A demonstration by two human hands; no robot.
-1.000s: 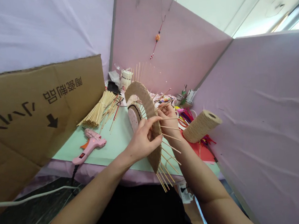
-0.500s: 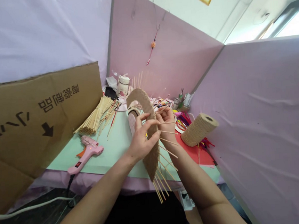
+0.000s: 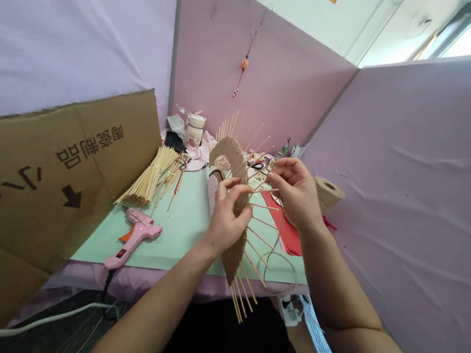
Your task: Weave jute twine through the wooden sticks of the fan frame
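Work piece: half-woven stick basket, held on edge above the front part of the pale green mat. Wide curved band of tan twine, tightly packed, worked over thin wooden spokes; bare spoke ends fan out past the rim at right, bottom and back. Pale pink base, dark line along its edge, partly hidden by the band.

Left hand: clamped on the band, thumb and fingers at the rim. Right hand: raised at the spoke tips, thumb and forefinger close together; cannot tell whether they grip a spoke, twine or nothing. A loose twine loop hangs below, in front of the mat.

Surroundings: twine spool to the right, partly blocked by the right hand; red sheet beneath that area, partly covered. Pink glue gun at left, orange trigger; tied bundle of wooden sticks behind it. White lidded bottle at the back. Beaded charm hangs against the pink panel.

Writing: cardboard sheet at left bears upside-down black characters, 小心 and 陶瓷制品, plus an arrow pointing down.
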